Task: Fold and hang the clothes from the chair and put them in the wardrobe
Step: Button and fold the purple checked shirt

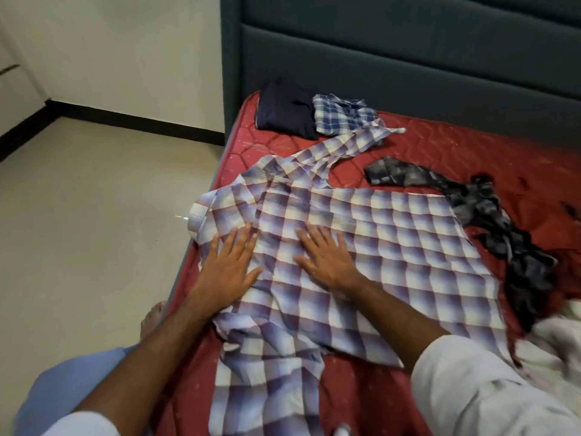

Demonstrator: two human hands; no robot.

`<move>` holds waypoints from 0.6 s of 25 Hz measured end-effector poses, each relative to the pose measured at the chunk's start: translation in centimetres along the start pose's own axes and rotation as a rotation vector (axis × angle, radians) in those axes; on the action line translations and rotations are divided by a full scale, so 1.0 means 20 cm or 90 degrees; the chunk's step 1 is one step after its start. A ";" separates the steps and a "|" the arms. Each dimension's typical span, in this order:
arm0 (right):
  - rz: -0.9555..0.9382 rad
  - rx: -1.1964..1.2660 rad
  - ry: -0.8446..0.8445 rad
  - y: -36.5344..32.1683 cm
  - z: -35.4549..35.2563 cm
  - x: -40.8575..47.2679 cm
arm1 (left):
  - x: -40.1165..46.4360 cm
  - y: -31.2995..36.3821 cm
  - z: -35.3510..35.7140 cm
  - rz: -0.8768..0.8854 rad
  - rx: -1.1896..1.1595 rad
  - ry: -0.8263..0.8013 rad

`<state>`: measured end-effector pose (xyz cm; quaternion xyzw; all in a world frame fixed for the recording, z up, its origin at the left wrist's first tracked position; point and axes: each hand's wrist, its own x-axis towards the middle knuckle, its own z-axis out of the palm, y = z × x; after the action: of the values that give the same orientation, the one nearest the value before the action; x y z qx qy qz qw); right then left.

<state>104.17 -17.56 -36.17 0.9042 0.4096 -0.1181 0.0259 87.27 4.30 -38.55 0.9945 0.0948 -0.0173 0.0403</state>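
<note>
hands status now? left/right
Left hand: open, flat on the checked shirt.
Right hand: open, flat on the same shirt.

purple-and-white checked shirt [361, 247] lies spread flat on the red mattress [440, 152], sleeves rumpled.

Bare mattress [440, 152] strip beyond checked shirt [361, 247]; dark garment [490, 215] blocks right.
</note>
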 end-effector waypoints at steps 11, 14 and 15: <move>0.091 0.070 0.013 0.76 0.10 -1.19 | -0.58 0.76 -0.22 0.272 0.084 0.008; -0.097 0.012 -0.021 0.69 0.08 -1.28 | -0.61 0.82 -0.23 0.202 0.099 -0.119; -0.129 -0.008 -0.038 0.69 0.07 -1.30 | -0.60 0.83 -0.25 0.202 0.102 -0.153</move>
<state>97.70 -46.09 -32.19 0.8540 0.4989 -0.1442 0.0317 78.69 -13.74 -31.77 0.9878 -0.0704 -0.1365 -0.0258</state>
